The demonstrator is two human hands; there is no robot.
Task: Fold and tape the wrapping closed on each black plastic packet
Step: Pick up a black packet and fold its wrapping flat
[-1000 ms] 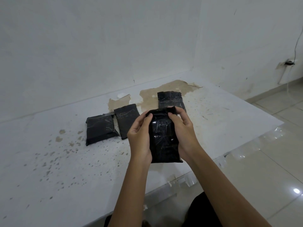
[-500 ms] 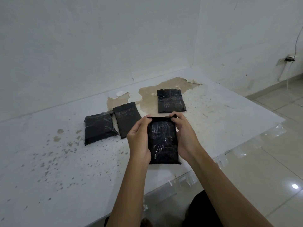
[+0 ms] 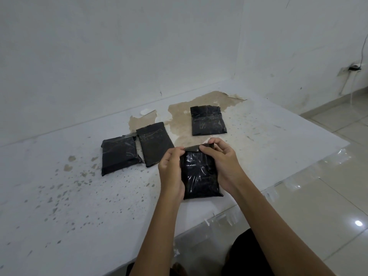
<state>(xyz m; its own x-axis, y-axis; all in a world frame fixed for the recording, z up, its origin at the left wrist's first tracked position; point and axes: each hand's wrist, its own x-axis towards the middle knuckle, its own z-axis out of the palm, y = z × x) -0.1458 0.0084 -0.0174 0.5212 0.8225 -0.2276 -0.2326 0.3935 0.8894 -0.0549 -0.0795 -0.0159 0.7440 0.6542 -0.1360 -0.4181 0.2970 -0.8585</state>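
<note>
A glossy black plastic packet [image 3: 200,174] sits between my hands near the table's front edge. My left hand [image 3: 172,172] grips its left side, thumb and fingers pinching the folded top flap. My right hand [image 3: 225,164] holds the right side and pinches the same flap from the right. Three other black packets lie further back: one at the left [image 3: 118,154], one beside it [image 3: 155,143], one at the back right [image 3: 208,120].
The white table [image 3: 79,206] is speckled with stains and has a brown peeled patch [image 3: 179,116] near the wall. A white wall rises behind. Tiled floor [image 3: 328,186] lies to the right, past the table's edge. A small white disc [image 3: 143,111] lies by the wall.
The held packet has come down closer to the table. Its top flap now lies folded over and both hands have shifted up to pinch it.
</note>
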